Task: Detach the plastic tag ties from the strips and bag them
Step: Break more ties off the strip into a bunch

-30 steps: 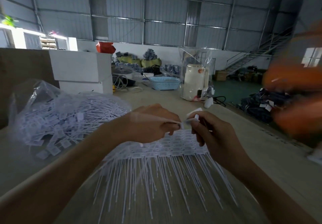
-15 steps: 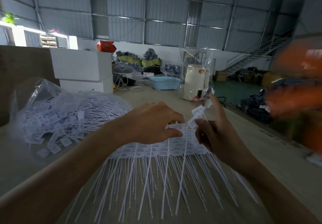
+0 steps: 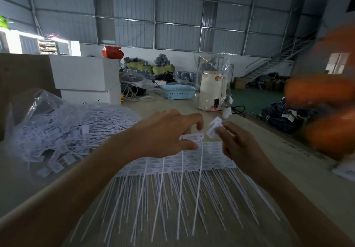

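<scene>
Both hands work over a white strip of tag ties (image 3: 178, 165) lying flat on the bench (image 3: 259, 170), its label heads in a row across the middle and its thin tails fanning toward the near edge. The left hand (image 3: 163, 133) sits at the strip's far edge with fingers curled; thumb and forefinger pinch the label head of one tag tie (image 3: 192, 137), whose tail runs down over the strip toward the near side. Just to its right, the right hand (image 3: 238, 145) is raised slightly above the strip, its fingers pinched on a small bunch of detached tag heads (image 3: 214, 127); how many are in the bunch is hard to tell. On the left of the bench lies a clear plastic bag (image 3: 38, 112) heaped with loose ties. Farther back stand stacked white boxes (image 3: 86, 77), a blue basket (image 3: 178, 91) and a white appliance (image 3: 211, 89). A blurred orange shape (image 3: 326, 112) fills the right edge.
</scene>
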Action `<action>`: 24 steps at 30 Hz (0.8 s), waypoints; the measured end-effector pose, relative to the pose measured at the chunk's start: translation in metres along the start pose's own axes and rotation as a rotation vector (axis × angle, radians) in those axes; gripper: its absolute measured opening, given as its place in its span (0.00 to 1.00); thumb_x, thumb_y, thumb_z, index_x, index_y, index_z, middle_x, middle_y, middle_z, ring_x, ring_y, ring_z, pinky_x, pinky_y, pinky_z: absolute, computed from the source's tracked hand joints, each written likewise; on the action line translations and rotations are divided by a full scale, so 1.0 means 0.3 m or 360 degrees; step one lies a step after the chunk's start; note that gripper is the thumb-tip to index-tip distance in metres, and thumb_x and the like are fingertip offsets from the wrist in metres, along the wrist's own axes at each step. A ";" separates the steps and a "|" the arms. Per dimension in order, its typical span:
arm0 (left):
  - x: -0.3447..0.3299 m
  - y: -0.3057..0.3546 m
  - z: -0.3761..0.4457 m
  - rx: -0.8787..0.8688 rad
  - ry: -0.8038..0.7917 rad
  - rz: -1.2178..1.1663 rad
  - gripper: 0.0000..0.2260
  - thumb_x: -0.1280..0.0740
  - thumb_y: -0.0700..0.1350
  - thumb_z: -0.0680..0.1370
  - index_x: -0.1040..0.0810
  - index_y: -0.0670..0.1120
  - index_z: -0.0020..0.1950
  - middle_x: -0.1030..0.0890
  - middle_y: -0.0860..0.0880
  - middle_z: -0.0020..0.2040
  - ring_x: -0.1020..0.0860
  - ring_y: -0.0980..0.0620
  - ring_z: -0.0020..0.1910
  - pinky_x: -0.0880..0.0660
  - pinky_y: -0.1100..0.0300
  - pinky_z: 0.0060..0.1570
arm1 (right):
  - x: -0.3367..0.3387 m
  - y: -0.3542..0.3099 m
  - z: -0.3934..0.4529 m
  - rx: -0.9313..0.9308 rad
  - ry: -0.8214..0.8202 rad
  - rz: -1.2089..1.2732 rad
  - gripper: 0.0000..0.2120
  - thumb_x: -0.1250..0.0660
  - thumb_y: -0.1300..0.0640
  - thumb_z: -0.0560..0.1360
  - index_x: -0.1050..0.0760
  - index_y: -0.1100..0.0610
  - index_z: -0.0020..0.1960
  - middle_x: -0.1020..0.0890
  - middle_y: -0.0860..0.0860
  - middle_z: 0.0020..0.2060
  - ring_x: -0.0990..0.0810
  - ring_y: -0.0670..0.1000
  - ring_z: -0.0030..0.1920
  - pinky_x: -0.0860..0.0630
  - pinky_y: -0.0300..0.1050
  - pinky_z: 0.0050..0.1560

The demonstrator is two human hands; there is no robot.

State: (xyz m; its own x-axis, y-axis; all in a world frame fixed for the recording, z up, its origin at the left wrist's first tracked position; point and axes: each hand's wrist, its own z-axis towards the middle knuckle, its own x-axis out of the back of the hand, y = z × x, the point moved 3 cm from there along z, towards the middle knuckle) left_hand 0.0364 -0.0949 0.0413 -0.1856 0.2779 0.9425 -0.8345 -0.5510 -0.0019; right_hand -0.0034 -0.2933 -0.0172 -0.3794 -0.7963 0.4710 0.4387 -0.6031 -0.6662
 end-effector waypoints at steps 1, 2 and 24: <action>0.003 0.002 -0.001 0.0003 0.0006 -0.0005 0.16 0.33 0.63 0.76 0.33 0.61 0.59 0.19 0.55 0.51 0.24 0.56 0.41 0.24 0.55 0.43 | -0.010 -0.005 -0.002 -0.0029 0.0000 0.0057 0.12 0.40 0.47 0.81 0.24 0.53 0.46 0.31 0.45 0.23 0.35 0.43 0.23 0.37 0.38 0.26; 0.004 0.003 -0.001 0.0004 0.0008 -0.0001 0.15 0.32 0.63 0.76 0.32 0.60 0.57 0.19 0.55 0.50 0.23 0.56 0.41 0.24 0.55 0.43 | -0.017 -0.011 -0.005 -0.0056 0.0011 0.0081 0.14 0.41 0.46 0.80 0.25 0.55 0.44 0.31 0.45 0.23 0.34 0.44 0.24 0.37 0.38 0.26; -0.025 0.037 0.017 -0.0198 0.0114 -0.0307 0.14 0.29 0.55 0.76 0.18 0.49 0.56 0.23 0.52 0.50 0.26 0.56 0.44 0.26 0.56 0.47 | -0.073 -0.075 -0.055 -0.0373 -0.0212 0.0831 0.23 0.29 0.42 0.68 0.20 0.63 0.45 0.34 0.52 0.27 0.39 0.47 0.25 0.39 0.38 0.25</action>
State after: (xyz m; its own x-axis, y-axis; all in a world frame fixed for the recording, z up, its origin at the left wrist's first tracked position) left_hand 0.0313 -0.1071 0.0360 -0.0491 0.4261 0.9033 -0.9148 -0.3822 0.1306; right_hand -0.0184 -0.2615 -0.0219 -0.0493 -0.9933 0.1046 0.3424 -0.1152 -0.9325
